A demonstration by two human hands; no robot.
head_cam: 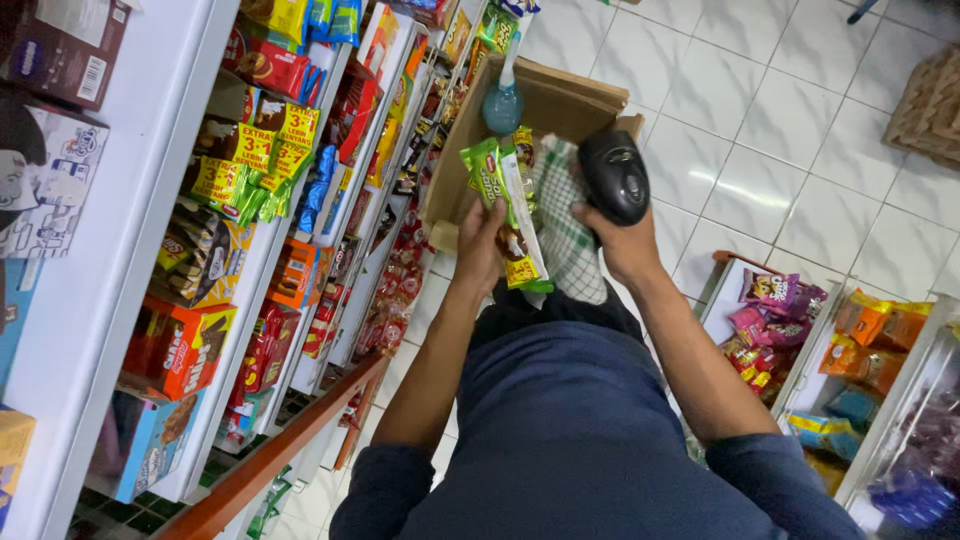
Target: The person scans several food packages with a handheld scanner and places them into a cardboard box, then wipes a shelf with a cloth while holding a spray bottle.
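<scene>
left hand [480, 245]: fingers closed round long green foil snack packet [512, 215]
right hand [622, 240]: gripping black handheld barcode scanner [613, 175]
below: open brown cardboard box [560, 105] w/ checked cloth [565, 235], on white tile floor [800, 130]

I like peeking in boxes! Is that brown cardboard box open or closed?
Open. The cardboard box has its flaps up and its inside shows, with a checked cloth and a blue bottle in it.

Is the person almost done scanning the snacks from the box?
Hard to say. Done: the shelves look full of snacks. In hand: the left hand holds a green packet strip and the right hand holds a black scanner beside it. Left: the box has a bottle and cloth inside.
</scene>
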